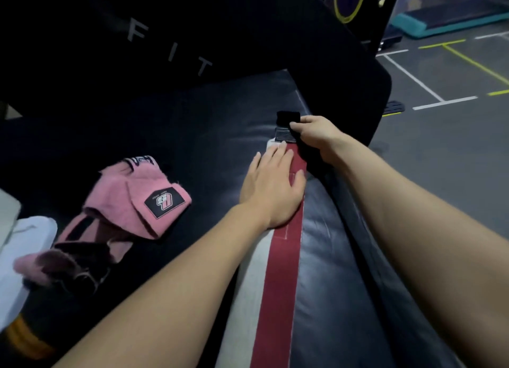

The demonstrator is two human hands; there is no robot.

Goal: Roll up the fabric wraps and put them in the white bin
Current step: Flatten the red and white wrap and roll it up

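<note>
A long red and white fabric wrap (pixel 278 285) lies stretched flat along a black padded bench (pixel 344 257), running away from me. My left hand (pixel 271 186) presses flat on it with straight fingers. At the wrap's far end my right hand (pixel 316 137) pinches its black fastening tab (pixel 286 124). A pink wrap with a black logo patch (pixel 137 199) lies bunched to the left on the bench. A white object (pixel 22 246) shows at the left edge; I cannot tell whether it is the bin.
A black padded backrest with pale letters (pixel 170 48) rises behind the bench. The grey floor with white and yellow lines (pixel 446 73) is on the right, with a teal step platform (pixel 446 17) beyond.
</note>
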